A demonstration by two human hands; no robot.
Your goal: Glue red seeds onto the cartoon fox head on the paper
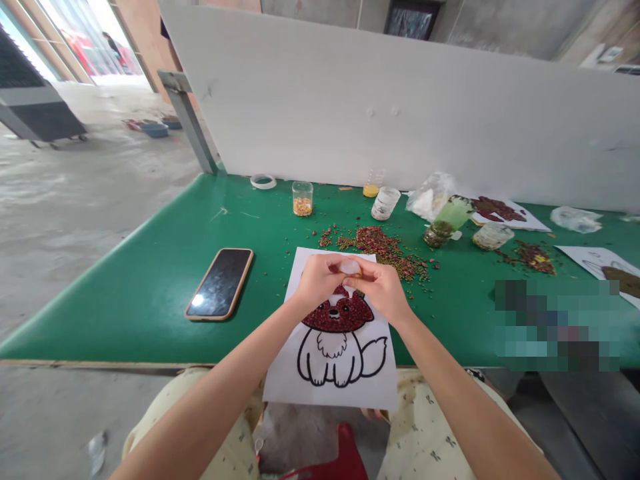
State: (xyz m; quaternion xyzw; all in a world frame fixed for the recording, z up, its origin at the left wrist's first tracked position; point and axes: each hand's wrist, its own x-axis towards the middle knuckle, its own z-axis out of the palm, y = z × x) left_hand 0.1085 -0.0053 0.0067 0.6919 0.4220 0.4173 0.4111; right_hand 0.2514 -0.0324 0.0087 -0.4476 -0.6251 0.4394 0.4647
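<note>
My left hand (320, 275) and my right hand (379, 285) meet over the top of a paper sheet (283, 377), fingers closed round a small white glue bottle (351, 267). The bottle's round end faces up, and a white drip hangs below the fingers, over the head of the drawing. That drawing is a black-outlined fox-like animal. Dark red beans (336, 321) cover its face, while the body and tail are plain white. My hands hide the top of the head and most of the bottle. The sheet's lower part overhangs the table's front edge.
Loose red and green beans (385, 250) lie scattered behind the sheet. A phone (220, 283) lies to the left. A cup of corn kernels (303, 200), a white cup (385, 203) and a tipped green container (449, 221) stand before the white panel (320, 100).
</note>
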